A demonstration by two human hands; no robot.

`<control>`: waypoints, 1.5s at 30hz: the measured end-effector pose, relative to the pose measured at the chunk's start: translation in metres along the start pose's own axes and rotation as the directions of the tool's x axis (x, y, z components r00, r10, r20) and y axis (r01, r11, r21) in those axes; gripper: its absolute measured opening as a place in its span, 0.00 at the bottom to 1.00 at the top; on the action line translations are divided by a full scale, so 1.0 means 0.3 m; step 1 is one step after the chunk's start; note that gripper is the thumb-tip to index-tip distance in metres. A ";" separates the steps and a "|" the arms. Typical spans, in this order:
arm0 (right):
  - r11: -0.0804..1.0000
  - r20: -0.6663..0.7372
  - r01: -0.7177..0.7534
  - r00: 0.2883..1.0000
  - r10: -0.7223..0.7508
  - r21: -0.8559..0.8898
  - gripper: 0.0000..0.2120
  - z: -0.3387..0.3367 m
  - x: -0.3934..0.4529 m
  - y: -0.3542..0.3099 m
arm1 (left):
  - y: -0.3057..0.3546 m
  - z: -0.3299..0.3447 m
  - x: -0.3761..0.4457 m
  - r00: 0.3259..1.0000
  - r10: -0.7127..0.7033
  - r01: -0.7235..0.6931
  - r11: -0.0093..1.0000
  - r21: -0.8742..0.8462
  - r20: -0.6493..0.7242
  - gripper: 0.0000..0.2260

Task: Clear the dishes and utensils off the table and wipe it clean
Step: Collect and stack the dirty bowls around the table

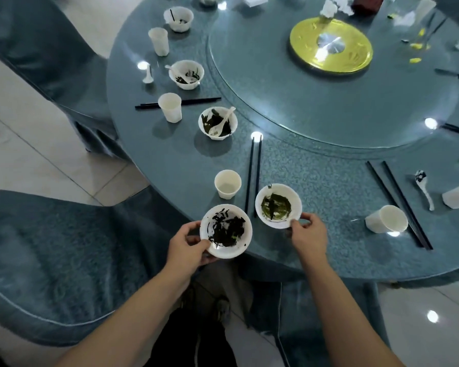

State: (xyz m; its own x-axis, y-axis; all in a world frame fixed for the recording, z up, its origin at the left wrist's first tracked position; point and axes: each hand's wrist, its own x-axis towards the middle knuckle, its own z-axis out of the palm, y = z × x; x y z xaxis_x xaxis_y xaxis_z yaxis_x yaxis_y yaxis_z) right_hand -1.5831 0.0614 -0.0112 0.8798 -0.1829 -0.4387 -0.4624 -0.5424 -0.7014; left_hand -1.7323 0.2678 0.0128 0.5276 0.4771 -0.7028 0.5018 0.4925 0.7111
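My left hand [187,246] grips a white bowl [225,231] with dark leafy scraps, held just off the near edge of the round blue table [329,186]. My right hand [306,234] pinches the rim of a second white bowl [278,205] with green leftovers, which sits on the table. A pair of black chopsticks [253,173] lies between that bowl and a white cup [227,184].
More bowls with spoons [217,123] [186,74] [178,18], cups [170,107] [159,41] [387,219], chopsticks [399,205] and a spoon [424,189] ring the table. A glass turntable [276,83] carries a gold plate [330,45]. Covered chairs [51,260] [43,49] stand left.
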 end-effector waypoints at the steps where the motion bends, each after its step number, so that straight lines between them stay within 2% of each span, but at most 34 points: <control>1: 0.999 -0.015 0.010 1.000 -0.010 0.030 0.09 -0.004 -0.004 0.000 | 0.001 -0.007 0.005 1.000 -0.004 0.004 1.000 -0.001 0.011 0.19; 5: 0.964 -0.070 0.093 0.994 -0.078 0.247 0.07 -0.057 -0.086 -0.047 | 0.006 -0.024 0.008 0.998 -0.019 0.021 0.999 -0.034 0.054 0.17; 8: 0.941 0.026 0.167 0.983 -0.182 0.293 0.07 -0.049 -0.172 -0.073 | 0.014 -0.026 0.010 0.997 -0.044 0.048 0.996 -0.073 0.061 0.10; 11: 0.948 0.166 0.220 0.951 -0.261 0.229 0.09 0.007 -0.239 -0.061 | 0.030 -0.025 0.001 0.994 -0.086 0.093 0.990 -0.110 0.065 0.08; 14: 0.948 0.227 0.292 0.922 -0.314 0.124 0.09 0.057 -0.267 -0.043 | 0.043 -0.022 -0.008 0.991 -0.101 0.111 0.987 -0.117 0.083 0.10; 19: 0.932 0.214 0.361 0.909 -0.356 0.017 0.07 0.080 -0.293 -0.031 | 0.039 -0.017 -0.010 0.994 -0.064 0.070 0.995 -0.065 0.091 0.08; 23: 0.934 0.190 0.357 0.919 -0.347 -0.024 0.09 0.064 -0.298 -0.007 | 0.027 -0.014 -0.008 0.998 -0.019 0.016 0.999 0.045 0.056 0.16; 31: 0.840 0.176 0.487 0.873 -0.456 -0.238 0.16 0.016 -0.304 0.012 | 0.050 -0.028 -0.053 0.999 0.039 -0.039 0.993 0.112 0.002 0.16; 39: 0.731 0.221 0.584 0.811 -0.542 -0.352 0.19 0.076 -0.408 -0.123 | 0.169 -0.199 -0.144 0.990 0.141 -0.136 0.982 0.134 -0.028 0.16; 45: 0.656 0.196 0.639 0.760 -0.620 -0.402 0.21 0.239 -0.528 -0.276 | 0.339 -0.436 -0.149 0.975 0.221 -0.220 0.967 0.128 0.007 0.16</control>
State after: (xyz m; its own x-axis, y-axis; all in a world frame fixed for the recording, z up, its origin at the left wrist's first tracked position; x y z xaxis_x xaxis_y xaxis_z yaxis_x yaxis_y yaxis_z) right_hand -1.6920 0.1940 0.0761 0.9337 0.3579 -0.0090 0.3026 -0.8021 -0.5148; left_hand -1.7946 0.3918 0.1140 0.6304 0.5687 -0.5284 0.4567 0.2786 0.8448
